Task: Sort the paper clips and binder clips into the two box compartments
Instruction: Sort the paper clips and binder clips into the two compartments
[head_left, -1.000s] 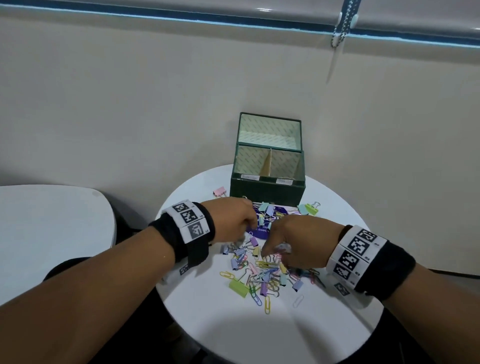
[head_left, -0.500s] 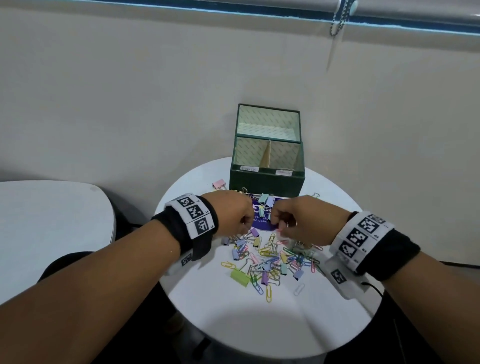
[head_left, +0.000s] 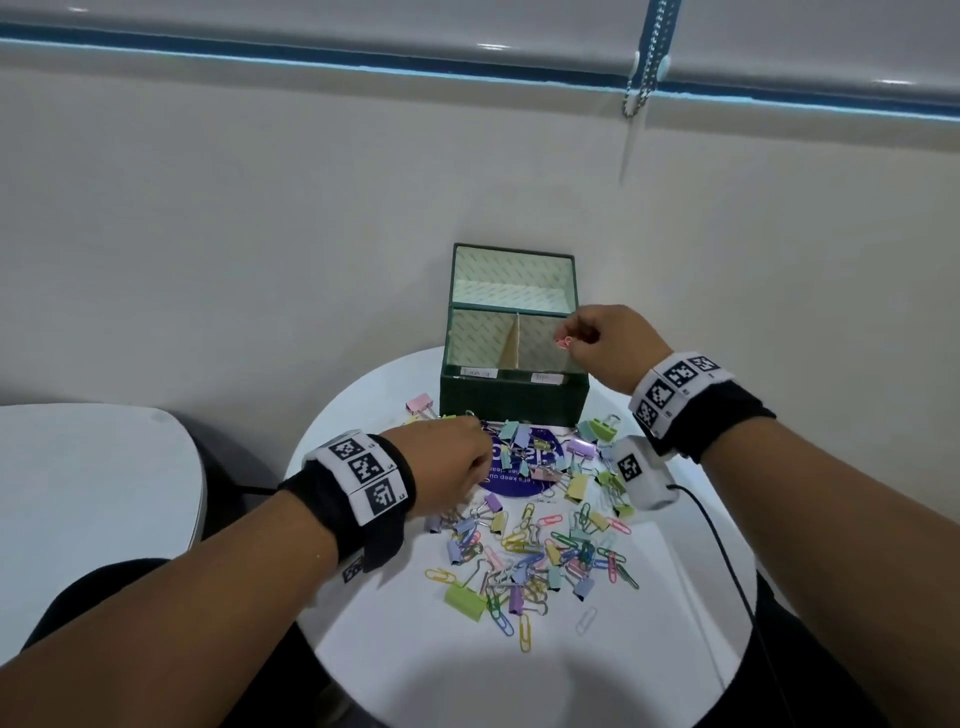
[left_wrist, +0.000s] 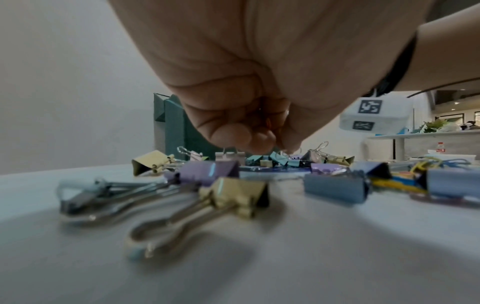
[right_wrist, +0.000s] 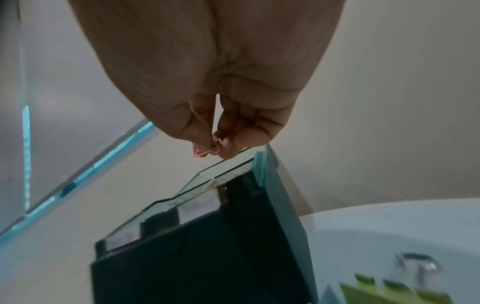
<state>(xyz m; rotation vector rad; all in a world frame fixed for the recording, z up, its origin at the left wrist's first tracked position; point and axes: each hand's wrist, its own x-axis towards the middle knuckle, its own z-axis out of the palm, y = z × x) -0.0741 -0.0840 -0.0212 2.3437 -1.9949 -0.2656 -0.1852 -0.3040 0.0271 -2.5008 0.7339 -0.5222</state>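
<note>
A green box (head_left: 514, 400) with its lid open stands at the back of the round white table (head_left: 519, 675); a divider (head_left: 511, 345) splits it into two compartments. My right hand (head_left: 587, 338) hovers over the right compartment and pinches a pink paper clip (head_left: 563, 341), which also shows as a pink paper clip (right_wrist: 205, 151) above the box (right_wrist: 207, 257). My left hand (head_left: 452, 457) is low at the far left of the clip pile (head_left: 540, 540). Its fingers (left_wrist: 241, 133) are curled tight, and a thin orange clip glints between them.
A purple round sticker (head_left: 519, 483) lies under the pile. A pink binder clip (head_left: 420, 404) sits left of the box and a large green one (head_left: 465, 600) at the near side. A second white table (head_left: 93, 493) is at the left. A black cable (head_left: 722, 545) crosses the right edge.
My right hand has lifted from the pile to above the box's right compartment, carrying the pink paper clip. The left hand has stayed at the pile.
</note>
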